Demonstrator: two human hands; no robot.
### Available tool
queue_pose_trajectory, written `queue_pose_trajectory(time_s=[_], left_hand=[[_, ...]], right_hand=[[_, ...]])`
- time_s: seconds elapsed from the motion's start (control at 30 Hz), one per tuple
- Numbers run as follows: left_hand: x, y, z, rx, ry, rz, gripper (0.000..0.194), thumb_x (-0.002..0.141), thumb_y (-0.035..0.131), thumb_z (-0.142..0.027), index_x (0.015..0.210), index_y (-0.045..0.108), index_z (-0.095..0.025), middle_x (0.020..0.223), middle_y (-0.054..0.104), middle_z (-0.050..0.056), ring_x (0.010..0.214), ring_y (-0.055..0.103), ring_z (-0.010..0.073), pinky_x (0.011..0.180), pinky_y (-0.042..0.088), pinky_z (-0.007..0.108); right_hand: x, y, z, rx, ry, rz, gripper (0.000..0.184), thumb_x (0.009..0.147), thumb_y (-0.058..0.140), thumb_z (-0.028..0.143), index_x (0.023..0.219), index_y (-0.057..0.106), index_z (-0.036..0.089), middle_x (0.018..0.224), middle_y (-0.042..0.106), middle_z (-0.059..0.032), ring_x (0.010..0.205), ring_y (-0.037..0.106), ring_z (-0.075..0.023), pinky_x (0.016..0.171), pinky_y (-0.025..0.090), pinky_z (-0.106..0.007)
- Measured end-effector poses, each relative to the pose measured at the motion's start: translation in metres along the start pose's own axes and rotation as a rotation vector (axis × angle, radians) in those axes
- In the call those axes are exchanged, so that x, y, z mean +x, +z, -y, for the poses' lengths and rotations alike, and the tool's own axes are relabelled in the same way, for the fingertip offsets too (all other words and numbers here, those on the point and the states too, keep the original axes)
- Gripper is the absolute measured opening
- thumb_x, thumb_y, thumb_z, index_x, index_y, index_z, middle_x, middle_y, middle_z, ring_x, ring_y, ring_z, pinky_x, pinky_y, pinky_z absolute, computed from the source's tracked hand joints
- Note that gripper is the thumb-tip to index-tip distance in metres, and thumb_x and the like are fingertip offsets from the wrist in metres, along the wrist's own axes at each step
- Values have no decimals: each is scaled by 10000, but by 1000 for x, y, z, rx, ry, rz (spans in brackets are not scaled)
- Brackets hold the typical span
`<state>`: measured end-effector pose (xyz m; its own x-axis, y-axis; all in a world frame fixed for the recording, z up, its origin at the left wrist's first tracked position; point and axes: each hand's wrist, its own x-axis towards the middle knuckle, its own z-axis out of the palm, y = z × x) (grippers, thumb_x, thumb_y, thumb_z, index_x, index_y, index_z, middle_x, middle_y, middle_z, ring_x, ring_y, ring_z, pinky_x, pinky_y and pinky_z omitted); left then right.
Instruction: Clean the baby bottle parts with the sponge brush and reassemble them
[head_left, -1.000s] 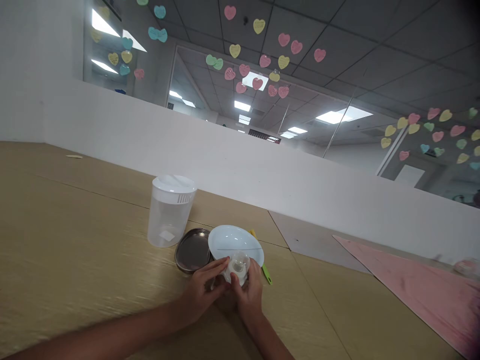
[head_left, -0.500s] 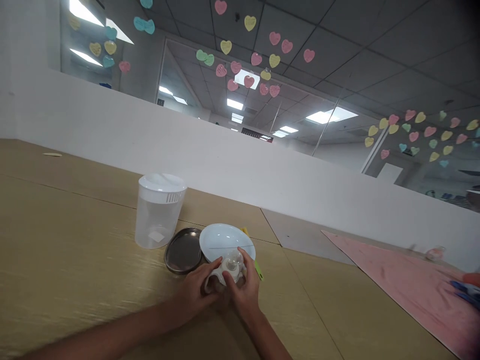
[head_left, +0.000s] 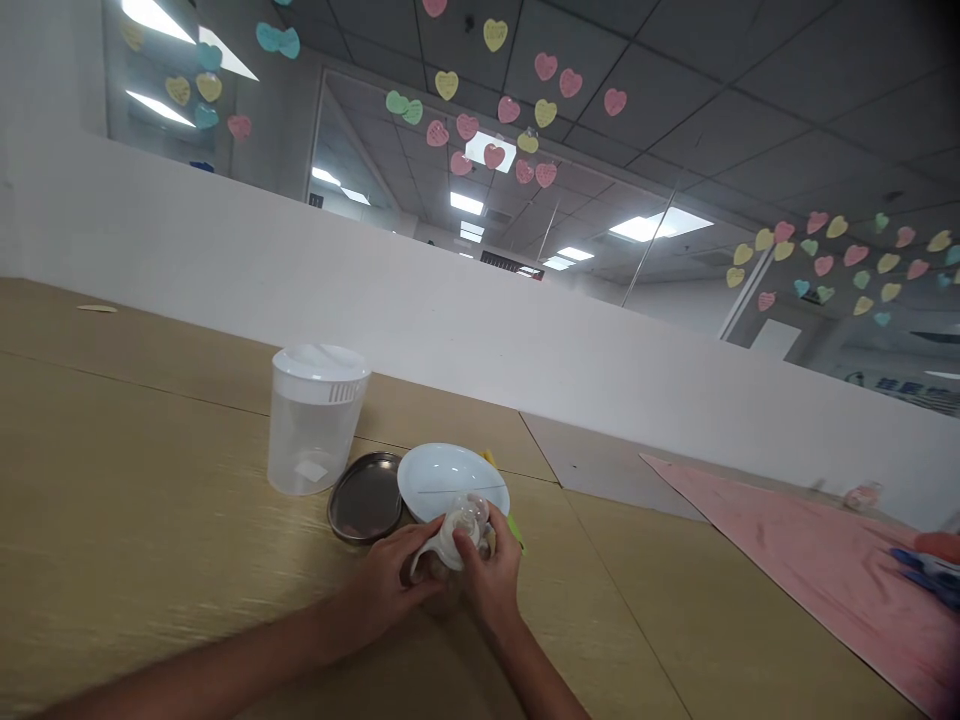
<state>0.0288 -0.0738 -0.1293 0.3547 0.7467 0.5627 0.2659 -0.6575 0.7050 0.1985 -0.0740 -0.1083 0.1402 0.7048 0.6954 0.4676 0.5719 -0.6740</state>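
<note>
Both hands are closed around what looks like a small baby bottle (head_left: 452, 548), with a white collar, a white side handle and a clear domed top. My left hand (head_left: 390, 572) grips its handle side and lower part. At the collar and clear top, my right hand (head_left: 491, 572) has its thumb in front and its fingers behind. The bottle is tilted, and the hands hide much of its body. Just beyond it lies a white oval dish (head_left: 442, 475), partly covered by the bottle top. A dark metal tray (head_left: 367, 497) is beside the dish, to the left.
A translucent bucket with a white lid (head_left: 315, 425) stands behind the tray. Something green (head_left: 516, 535) and something yellow (head_left: 489, 458) show at the dish's right edge. A pink mat (head_left: 810, 560) covers the right side, with blue-handled tools (head_left: 926, 575) on it. A low white wall (head_left: 420, 300) runs behind.
The right hand has shifted slightly around the collar and clear top, its thumb now higher. The bottle has turned a little. The whole view has moved slightly.
</note>
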Motion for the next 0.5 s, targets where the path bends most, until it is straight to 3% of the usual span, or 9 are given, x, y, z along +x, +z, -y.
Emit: queue_pose_trajectory(time_s=[0.23, 0.4, 0.5], left_hand=[[2, -1, -1, -19, 10, 49, 581, 778, 629, -298, 1329, 450, -246, 1024, 644, 46, 670, 582, 128, 626, 515, 233], [3, -3, -1, 20, 25, 50, 615, 771, 652, -362, 1337, 437, -252, 1103, 627, 60, 754, 605, 152, 722, 514, 268], [2, -3, -1, 35, 25, 51, 622, 777, 647, -389, 1342, 430, -246, 1096, 634, 63, 756, 612, 158, 759, 511, 287]], right_hand=[[-4, -3, -1, 80, -1, -35, 494, 767, 619, 463, 1165, 548, 179, 1102, 625, -118, 1008, 591, -248, 828, 492, -381], [4, -8, 10, 292, -18, -288, 571, 805, 568, 484, 1266, 416, 185, 1100, 616, -117, 1012, 585, -229, 851, 469, -385], [13, -9, 16, 268, 83, -385, 601, 817, 567, 432, 1329, 348, 204, 1150, 578, -105, 1006, 573, -197, 871, 452, -357]])
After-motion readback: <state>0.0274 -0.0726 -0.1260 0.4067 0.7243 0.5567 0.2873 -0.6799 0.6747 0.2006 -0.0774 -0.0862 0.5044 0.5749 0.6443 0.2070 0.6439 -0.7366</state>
